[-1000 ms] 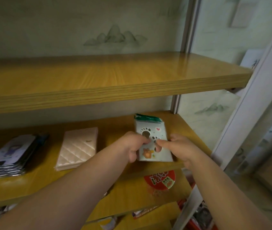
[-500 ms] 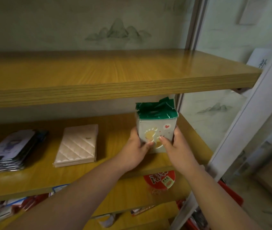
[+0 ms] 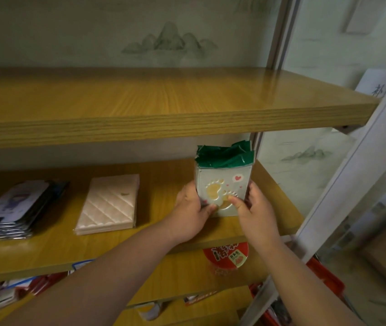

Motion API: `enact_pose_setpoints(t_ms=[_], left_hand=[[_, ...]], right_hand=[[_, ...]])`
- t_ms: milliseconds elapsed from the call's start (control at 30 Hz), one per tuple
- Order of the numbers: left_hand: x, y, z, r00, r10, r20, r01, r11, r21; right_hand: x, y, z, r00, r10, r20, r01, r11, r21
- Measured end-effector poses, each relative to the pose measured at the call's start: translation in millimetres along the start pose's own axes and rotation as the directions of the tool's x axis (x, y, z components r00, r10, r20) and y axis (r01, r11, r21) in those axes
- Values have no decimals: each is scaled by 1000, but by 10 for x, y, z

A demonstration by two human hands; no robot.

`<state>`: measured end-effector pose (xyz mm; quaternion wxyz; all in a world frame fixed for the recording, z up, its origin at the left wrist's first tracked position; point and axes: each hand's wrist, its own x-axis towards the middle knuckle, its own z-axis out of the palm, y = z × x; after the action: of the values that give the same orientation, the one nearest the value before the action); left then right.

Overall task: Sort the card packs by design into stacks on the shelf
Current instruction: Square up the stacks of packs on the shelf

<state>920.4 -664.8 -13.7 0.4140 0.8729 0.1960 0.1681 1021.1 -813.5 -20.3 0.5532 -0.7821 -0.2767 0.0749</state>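
I hold an upright bundle of card packs with a pale footprint-and-heart front and green foil tops, standing on end at the right of the middle shelf. My left hand grips its left side with the thumb on the front. My right hand grips its right side, thumb pressed on the front too. A cream quilted stack lies flat at mid-shelf. A stack of dark-edged packs with a purple figure lies at the far left.
The upper shelf overhangs just above the green tops. A white metal post stands at the right. Below, a red round lid and loose packets lie on the lower shelves, with a red bin at the bottom right.
The bundle went from lying tilted in my fingers to standing upright on the shelf. Both hands shifted from its front face to its two sides.
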Motion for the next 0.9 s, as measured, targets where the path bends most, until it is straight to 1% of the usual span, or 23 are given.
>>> enact_pose_setpoints(t_ms=[133,200,233,300,367,467,533,600,700,767,833,900], left_hand=[[-4,109,-40,995,-50,-83,52,998,28],[13,179,-53,987,-108,-122,106,994,-25],[26,218,-52,981,-156,-115,145,985,-98],[50,321,-37,964,-258,-59,238,944,-229],[92,416,7,944,-331,-9,318,914,-252],[155,532,100,924,-381,34,380,906,-185],[182,596,148,919,-389,59,394,914,-101],[205,655,151,917,-389,86,386,921,42],[237,675,133,919,-385,87,368,915,164],[239,656,138,930,-359,82,338,921,195],[203,630,138,942,-326,83,306,932,194],[137,586,108,949,-310,56,296,938,179]], right_hand=[[97,-86,-63,999,31,-12,-32,999,-41],[210,-170,-151,999,54,-2,-54,994,-96],[278,-210,-208,996,83,14,-81,990,-116],[408,-277,-325,983,177,55,-169,977,-130],[529,-290,-417,952,288,100,-274,952,-134],[646,-218,-460,895,419,157,-395,904,-161],[670,-137,-431,872,458,171,-424,882,-205],[663,-92,-398,867,472,159,-426,869,-253],[668,-66,-371,879,459,130,-420,874,-245],[656,-23,-366,883,460,99,-435,878,-198],[611,9,-368,879,468,87,-450,877,-170],[585,10,-368,884,463,71,-453,883,-122]])
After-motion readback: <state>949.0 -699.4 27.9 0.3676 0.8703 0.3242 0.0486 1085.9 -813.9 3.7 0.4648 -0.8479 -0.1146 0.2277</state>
